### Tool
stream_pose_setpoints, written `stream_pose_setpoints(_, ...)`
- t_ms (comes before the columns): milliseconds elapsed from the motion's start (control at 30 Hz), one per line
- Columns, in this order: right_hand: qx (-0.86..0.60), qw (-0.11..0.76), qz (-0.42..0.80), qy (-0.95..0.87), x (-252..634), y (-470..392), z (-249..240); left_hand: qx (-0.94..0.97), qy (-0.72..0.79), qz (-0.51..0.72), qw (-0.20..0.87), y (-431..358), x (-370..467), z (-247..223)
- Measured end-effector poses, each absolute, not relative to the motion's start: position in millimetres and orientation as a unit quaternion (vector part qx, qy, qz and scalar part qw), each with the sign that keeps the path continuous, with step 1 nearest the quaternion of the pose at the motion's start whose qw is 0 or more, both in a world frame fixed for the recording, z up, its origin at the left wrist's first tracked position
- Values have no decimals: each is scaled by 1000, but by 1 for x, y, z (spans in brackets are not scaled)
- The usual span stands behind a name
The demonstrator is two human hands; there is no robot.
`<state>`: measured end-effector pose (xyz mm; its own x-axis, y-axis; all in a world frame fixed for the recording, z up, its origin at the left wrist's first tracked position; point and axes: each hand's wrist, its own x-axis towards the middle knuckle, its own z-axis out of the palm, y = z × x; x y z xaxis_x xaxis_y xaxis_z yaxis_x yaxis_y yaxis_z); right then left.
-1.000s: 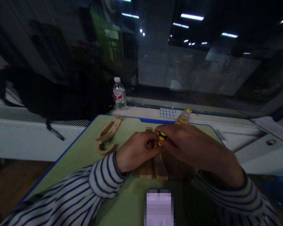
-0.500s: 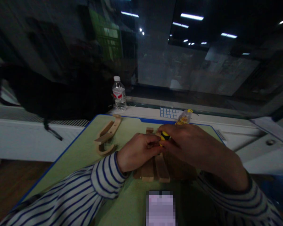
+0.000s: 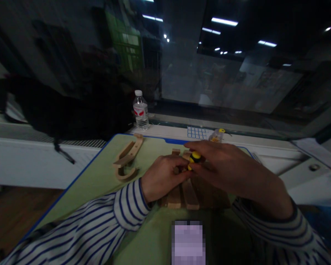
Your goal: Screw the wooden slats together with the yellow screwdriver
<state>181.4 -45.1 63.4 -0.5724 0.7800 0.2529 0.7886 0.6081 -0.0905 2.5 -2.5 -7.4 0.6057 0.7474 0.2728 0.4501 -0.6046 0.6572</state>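
My right hand [image 3: 223, 162] is closed round the yellow and black handle of a small screwdriver [image 3: 194, 157], held upright over the wood. Close against it, my left hand [image 3: 164, 176] pinches at the screwdriver's lower end; what lies between those fingertips is hidden. Two pale wooden slats [image 3: 190, 197] lie side by side under my hands, across a darker brown board [image 3: 212, 195]. The screwdriver's tip cannot be seen. To the left, curved wooden pieces with drilled holes [image 3: 129, 154] rest on the green table [image 3: 99, 176].
A water bottle [image 3: 141, 112] stands on the sill behind the table. Near it are a blue-gridded sheet [image 3: 197, 132] and a clear bag with yellow bits [image 3: 216, 135]. A blurred-out phone-like object [image 3: 188, 243] lies at the front edge. A black bag [image 3: 79, 114] sits at left.
My right hand has shifted slightly on the screwdriver, and more of the yellow handle top shows. My left hand stays at its lower end. The view has moved a little.
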Motion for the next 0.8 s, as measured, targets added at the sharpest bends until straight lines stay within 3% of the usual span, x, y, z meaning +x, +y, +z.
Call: stream_pose_setpoints(800,-447,107,-45,-887,182,-52,72,855,325,268,303,3,0,-10)
